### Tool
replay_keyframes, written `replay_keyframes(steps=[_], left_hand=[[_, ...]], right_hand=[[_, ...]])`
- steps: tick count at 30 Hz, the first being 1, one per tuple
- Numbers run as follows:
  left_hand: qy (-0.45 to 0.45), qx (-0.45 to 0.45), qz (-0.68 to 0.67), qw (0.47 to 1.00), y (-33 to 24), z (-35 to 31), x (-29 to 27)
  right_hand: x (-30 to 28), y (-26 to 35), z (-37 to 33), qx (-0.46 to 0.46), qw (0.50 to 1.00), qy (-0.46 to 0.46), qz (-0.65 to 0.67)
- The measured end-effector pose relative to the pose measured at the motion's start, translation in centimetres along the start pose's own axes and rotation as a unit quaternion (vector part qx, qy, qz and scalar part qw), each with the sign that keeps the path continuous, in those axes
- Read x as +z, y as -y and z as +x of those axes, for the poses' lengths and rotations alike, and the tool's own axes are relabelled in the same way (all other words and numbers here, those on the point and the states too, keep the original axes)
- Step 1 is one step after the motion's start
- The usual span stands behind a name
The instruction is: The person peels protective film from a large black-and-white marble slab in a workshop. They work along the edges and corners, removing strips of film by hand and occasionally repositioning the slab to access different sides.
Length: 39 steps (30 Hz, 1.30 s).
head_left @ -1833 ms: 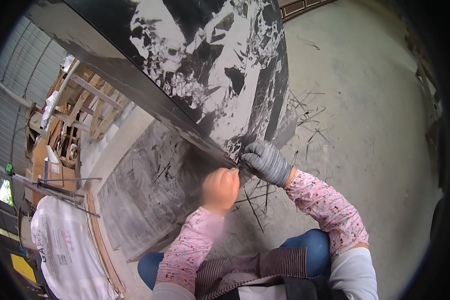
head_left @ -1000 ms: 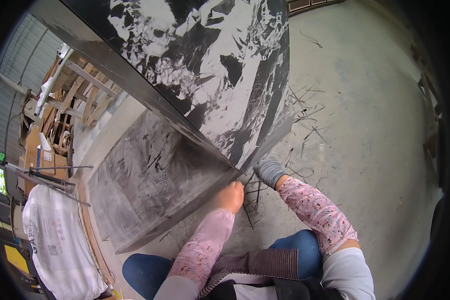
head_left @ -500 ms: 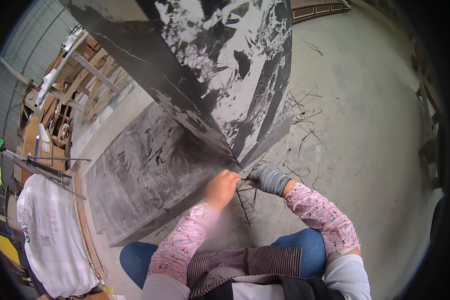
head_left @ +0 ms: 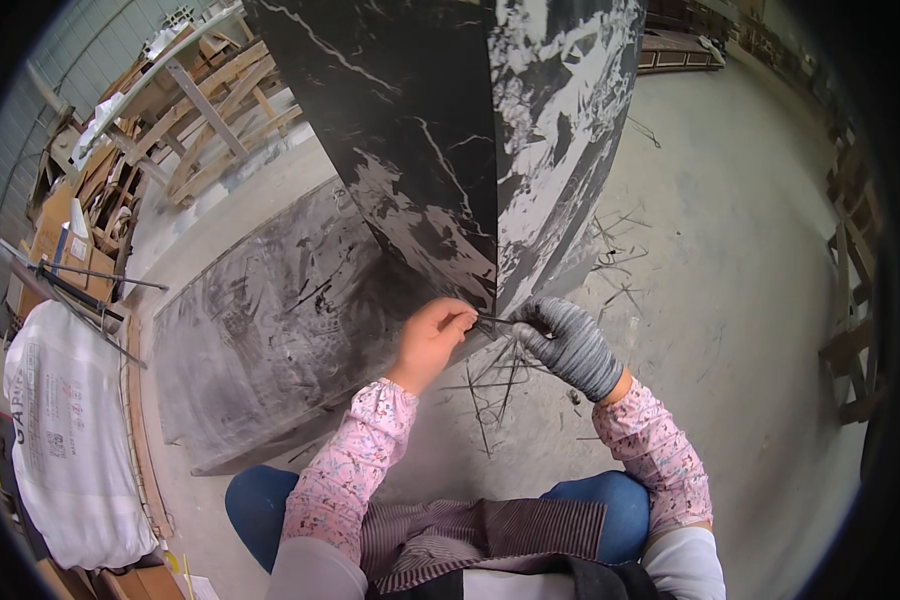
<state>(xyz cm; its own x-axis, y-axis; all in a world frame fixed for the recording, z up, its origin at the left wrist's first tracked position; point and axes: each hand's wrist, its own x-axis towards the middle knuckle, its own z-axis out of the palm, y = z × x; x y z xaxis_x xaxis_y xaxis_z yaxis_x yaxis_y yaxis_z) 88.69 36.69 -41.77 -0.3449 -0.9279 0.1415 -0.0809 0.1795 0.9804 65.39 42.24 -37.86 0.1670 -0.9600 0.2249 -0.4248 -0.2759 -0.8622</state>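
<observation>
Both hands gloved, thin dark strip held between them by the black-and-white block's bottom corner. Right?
Not quite: in the head view, the left hand is bare; only the right hand wears a glove. The thin dark strip is held between them, by the bottom corner of the black-and-white block.

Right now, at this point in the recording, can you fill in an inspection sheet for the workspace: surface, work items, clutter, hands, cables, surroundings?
Surface: grey floor; a smudged dark slab lies on it.
Work items: black-and-white marbled block, one lower corner turned toward the wearer; thin dark strip by that corner, contact unclear.
Clutter: loose dark strips scattered on the floor.
Hands: bare left hand and gloved right hand both pinch the thin strip.
Cables: nothing seen that is clearly a cable.
Surroundings: white sack, cardboard and timber at left; wooden frames at right.
</observation>
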Motion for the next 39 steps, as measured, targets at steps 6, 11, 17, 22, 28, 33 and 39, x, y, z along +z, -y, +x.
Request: replay_keyframes(steps=[6, 11, 17, 22, 28, 33, 39], left_hand=[[-0.058, 0.098, 0.028, 0.993, -1.8, 1.4, 1.0], [-0.195, 0.291, 0.15, 0.925, -3.8, 2.5, 2.4], [-0.216, 0.438, 0.239, 0.839, -7.1, 4.6, 1.8], [-0.233, 0.486, 0.201, 0.818, -10.7, 6.7, 2.0], [-0.238, 0.514, 0.205, 0.799, -12.3, 7.1, 1.7], [-0.195, 0.477, 0.259, 0.817, -7.0, 5.4, 1.5], [-0.123, 0.428, 0.311, 0.839, -0.3, 3.5, 1.5]], right_hand=[[0.2, 1.8, -0.1, -0.001, 0.993, -0.111, -0.032], [0.4, 3.6, 1.0, -0.127, 0.962, -0.199, -0.137], [-0.3, 6.6, 3.3, -0.192, 0.943, -0.221, -0.157], [-2.3, 9.2, 5.0, -0.264, 0.899, -0.291, -0.193], [-2.9, 10.3, 5.6, -0.277, 0.893, -0.298, -0.193], [-1.9, 6.8, 4.5, -0.298, 0.911, -0.197, -0.208], [0.8, 0.8, 2.6, -0.235, 0.93, -0.108, -0.261]])
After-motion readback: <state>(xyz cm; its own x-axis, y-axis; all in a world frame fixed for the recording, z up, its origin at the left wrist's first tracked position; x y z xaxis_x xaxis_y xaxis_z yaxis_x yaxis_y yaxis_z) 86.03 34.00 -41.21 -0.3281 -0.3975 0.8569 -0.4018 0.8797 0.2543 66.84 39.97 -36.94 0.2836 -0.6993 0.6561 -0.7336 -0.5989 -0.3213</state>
